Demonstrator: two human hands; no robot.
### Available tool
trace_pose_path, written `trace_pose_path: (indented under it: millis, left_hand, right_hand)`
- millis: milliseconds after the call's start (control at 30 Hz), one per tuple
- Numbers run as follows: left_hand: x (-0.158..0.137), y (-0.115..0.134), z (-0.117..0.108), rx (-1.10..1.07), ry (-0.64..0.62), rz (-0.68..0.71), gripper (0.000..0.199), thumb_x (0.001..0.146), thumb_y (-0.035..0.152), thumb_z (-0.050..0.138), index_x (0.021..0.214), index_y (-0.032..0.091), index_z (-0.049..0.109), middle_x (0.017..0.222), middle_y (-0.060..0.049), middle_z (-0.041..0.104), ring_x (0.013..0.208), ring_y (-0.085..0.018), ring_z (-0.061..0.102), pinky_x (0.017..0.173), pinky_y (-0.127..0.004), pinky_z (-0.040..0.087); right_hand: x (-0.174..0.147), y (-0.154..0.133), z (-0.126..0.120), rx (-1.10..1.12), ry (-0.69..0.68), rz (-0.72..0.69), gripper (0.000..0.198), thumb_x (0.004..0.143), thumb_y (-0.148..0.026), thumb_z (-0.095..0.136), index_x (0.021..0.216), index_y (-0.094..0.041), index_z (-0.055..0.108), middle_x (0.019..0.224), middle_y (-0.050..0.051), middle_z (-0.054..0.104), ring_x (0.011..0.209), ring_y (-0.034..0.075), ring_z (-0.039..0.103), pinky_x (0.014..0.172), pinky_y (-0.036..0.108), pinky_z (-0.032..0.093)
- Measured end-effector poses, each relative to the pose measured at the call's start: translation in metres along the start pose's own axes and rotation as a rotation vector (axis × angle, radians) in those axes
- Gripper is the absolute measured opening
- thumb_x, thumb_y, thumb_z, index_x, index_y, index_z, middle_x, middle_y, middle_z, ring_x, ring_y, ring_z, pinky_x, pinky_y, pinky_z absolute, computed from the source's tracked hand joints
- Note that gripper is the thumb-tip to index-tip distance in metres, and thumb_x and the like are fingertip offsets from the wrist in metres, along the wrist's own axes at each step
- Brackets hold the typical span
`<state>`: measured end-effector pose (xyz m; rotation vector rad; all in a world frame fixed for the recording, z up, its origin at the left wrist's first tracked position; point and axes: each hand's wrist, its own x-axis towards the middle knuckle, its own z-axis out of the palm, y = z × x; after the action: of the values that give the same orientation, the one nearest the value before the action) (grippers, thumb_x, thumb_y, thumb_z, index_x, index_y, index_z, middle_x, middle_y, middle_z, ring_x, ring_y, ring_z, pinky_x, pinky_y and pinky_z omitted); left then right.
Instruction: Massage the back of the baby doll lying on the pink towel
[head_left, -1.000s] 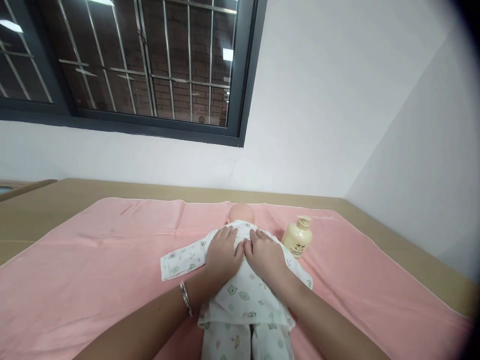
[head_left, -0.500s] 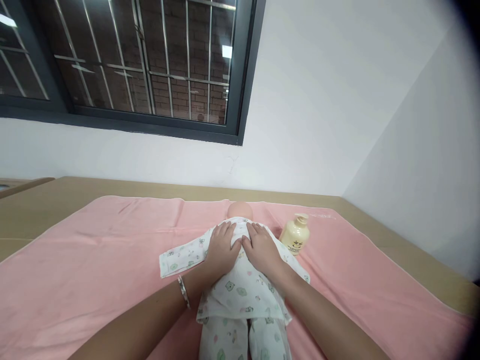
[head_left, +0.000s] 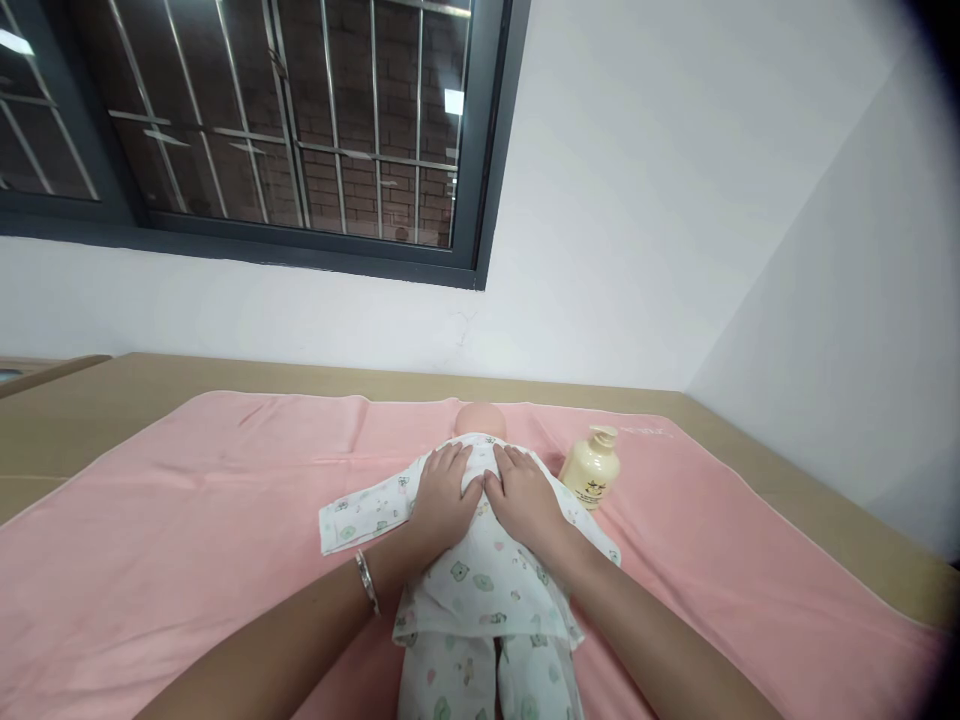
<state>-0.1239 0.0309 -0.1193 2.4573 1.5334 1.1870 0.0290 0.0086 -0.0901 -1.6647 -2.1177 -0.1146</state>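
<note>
A baby doll (head_left: 480,420) lies stretched out in the middle of the head view, its bald head at the far end. It wears a white printed top (head_left: 480,580) and matching trousers (head_left: 450,680). My left hand (head_left: 448,495) rests flat on the upper left of the top, fingers pointing toward the head. On the upper right lies my right hand (head_left: 521,495), also flat, with the two thumbs nearly meeting in the middle. Neither hand grips anything. A silver bracelet (head_left: 367,582) circles my left wrist. My right forearm hides part of the doll's right-side sleeve.
A cream pump bottle (head_left: 591,468) stands just right of the doll. Beneath both spreads a pink cloth (head_left: 187,560) with some creases, on a wooden surface (head_left: 60,430). Behind rise a white wall (head_left: 615,200) and a dark-framed window (head_left: 480,200) with metal bars.
</note>
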Motion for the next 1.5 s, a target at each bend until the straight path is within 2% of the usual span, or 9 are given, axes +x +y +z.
trace_pose_path:
  millis: [400, 600, 800, 900, 1033, 1167, 1267, 1400, 1500]
  left_hand:
    - [0.001, 0.000, -0.001, -0.026, 0.014, 0.009, 0.038, 0.089, 0.028, 0.046, 0.125, 0.018, 0.057, 0.130, -0.011, 0.059, 0.122, -0.028, 0.052, 0.108, -0.051, 0.040]
    - [0.001, 0.005, -0.006, 0.045, 0.001, 0.043, 0.035, 0.088, 0.023, 0.046, 0.120, 0.013, 0.056, 0.118, -0.014, 0.060, 0.111, -0.029, 0.053, 0.098, -0.049, 0.046]
    - [-0.001, 0.007, -0.007, 0.085, 0.072, 0.218, 0.026, 0.091, 0.017, 0.039, 0.109, 0.014, 0.059, 0.109, -0.013, 0.060, 0.102, -0.025, 0.054, 0.091, -0.045, 0.049]
    - [-0.003, 0.009, -0.009, 0.126, 0.104, 0.249, 0.023, 0.092, 0.017, 0.039, 0.101, 0.015, 0.060, 0.102, -0.011, 0.061, 0.095, -0.024, 0.055, 0.085, -0.042, 0.050]
    - [-0.005, 0.013, -0.012, 0.179, 0.102, 0.199, 0.020, 0.090, 0.018, 0.043, 0.096, 0.015, 0.062, 0.098, -0.011, 0.062, 0.092, -0.025, 0.056, 0.081, -0.042, 0.051]
    - [-0.006, 0.014, -0.012, 0.263, 0.091, 0.111, 0.026, 0.088, 0.024, 0.049, 0.107, 0.012, 0.062, 0.108, -0.014, 0.063, 0.103, -0.031, 0.056, 0.091, -0.048, 0.048]
    - [-0.005, 0.011, -0.007, 0.302, 0.078, 0.083, 0.040, 0.089, 0.029, 0.049, 0.121, 0.008, 0.057, 0.124, -0.018, 0.060, 0.120, -0.035, 0.050, 0.103, -0.054, 0.040]
    - [-0.003, 0.009, -0.005, 0.271, 0.046, 0.143, 0.040, 0.093, 0.026, 0.042, 0.128, 0.010, 0.053, 0.131, -0.016, 0.058, 0.131, -0.034, 0.044, 0.112, -0.059, 0.030]
    - [-0.003, 0.011, -0.009, 0.249, 0.046, 0.227, 0.035, 0.093, 0.021, 0.039, 0.123, 0.014, 0.056, 0.124, -0.013, 0.063, 0.124, -0.029, 0.051, 0.114, -0.060, 0.026]
  right_hand:
    - [0.000, 0.000, 0.000, -0.001, -0.001, 0.003, 0.050, 0.097, -0.032, 0.035, 0.139, -0.007, 0.047, 0.134, 0.017, 0.055, 0.129, 0.026, 0.044, 0.110, 0.038, 0.029]
    - [0.002, 0.000, 0.001, 0.058, 0.027, 0.052, 0.049, 0.095, -0.031, 0.039, 0.137, -0.009, 0.051, 0.133, 0.015, 0.056, 0.128, 0.027, 0.046, 0.109, 0.037, 0.030]
    - [0.004, -0.001, 0.001, 0.100, 0.031, -0.005, 0.045, 0.094, -0.026, 0.041, 0.136, -0.012, 0.053, 0.137, 0.013, 0.054, 0.128, 0.023, 0.046, 0.110, 0.034, 0.031]
    - [-0.001, -0.010, -0.005, 0.011, 0.012, -0.039, 0.041, 0.096, -0.023, 0.036, 0.130, -0.011, 0.056, 0.132, 0.014, 0.057, 0.123, 0.024, 0.050, 0.105, 0.034, 0.035]
    - [-0.009, -0.020, -0.014, -0.080, -0.028, -0.006, 0.036, 0.096, -0.022, 0.036, 0.121, -0.014, 0.060, 0.122, 0.013, 0.062, 0.116, 0.026, 0.056, 0.093, 0.033, 0.043]
    - [-0.004, -0.013, -0.013, -0.031, -0.027, 0.098, 0.033, 0.097, -0.031, 0.037, 0.111, -0.017, 0.063, 0.115, 0.011, 0.065, 0.102, 0.024, 0.062, 0.085, 0.032, 0.045]
    - [0.006, -0.001, -0.006, 0.021, -0.020, 0.115, 0.041, 0.097, -0.037, 0.039, 0.122, -0.012, 0.059, 0.126, 0.015, 0.060, 0.119, 0.026, 0.054, 0.097, 0.034, 0.041]
    - [0.010, 0.007, 0.001, 0.046, -0.033, 0.017, 0.048, 0.097, -0.031, 0.037, 0.137, -0.008, 0.049, 0.136, 0.016, 0.054, 0.129, 0.025, 0.046, 0.108, 0.033, 0.032]
    - [0.004, 0.000, 0.000, -0.002, -0.041, -0.009, 0.047, 0.098, -0.028, 0.034, 0.140, -0.010, 0.047, 0.139, 0.015, 0.052, 0.131, 0.025, 0.045, 0.109, 0.034, 0.031]
